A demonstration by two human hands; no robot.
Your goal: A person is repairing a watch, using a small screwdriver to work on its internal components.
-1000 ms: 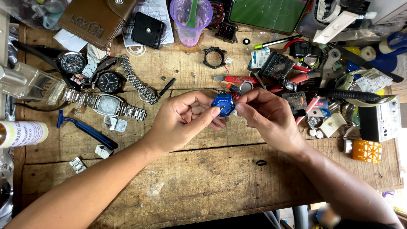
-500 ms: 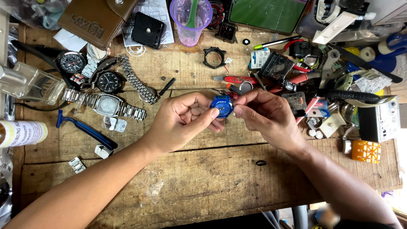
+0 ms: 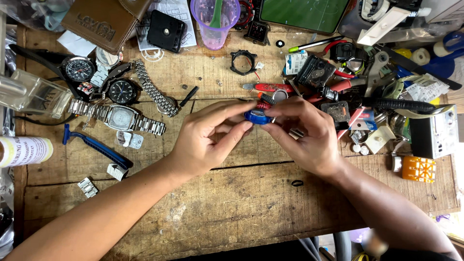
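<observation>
Head view, nearest first: both forearms come up from the bottom edge over a worn, scratched wooden workbench (image 3: 232, 212), with a small black rubber ring (image 3: 297, 183) lying on the planks just beside the right wrist. The left hand (image 3: 205, 140) and right hand (image 3: 304, 133) meet above the middle of the bench and share one thing, a small blue plastic watch case (image 3: 257, 116). It sits between the two sets of fingertips, pinched from the left by thumb and forefinger and from the right by the right hand's curled fingers. Both hands are closed narrowly on it; neither is free. The case lies with its long axis roughly left to right, bridging the hands, about equally near to each, and raised off the wood rather than resting on it.

To the left lie a blue-handled disposable razor (image 3: 94, 146), a steel-bracelet wristwatch with a square silver dial (image 3: 118, 117) and a round black-dialled watch (image 3: 123, 90). Behind the hands are red-handled pliers (image 3: 273, 87) and an empty black watch bezel (image 3: 243, 62). Farther back stand a translucent purple plastic cup (image 3: 215, 21), a brown leather wallet (image 3: 104, 20) and a black square clock movement (image 3: 166, 30). At the right edge sits an orange gridded plastic block (image 3: 418, 168).
</observation>
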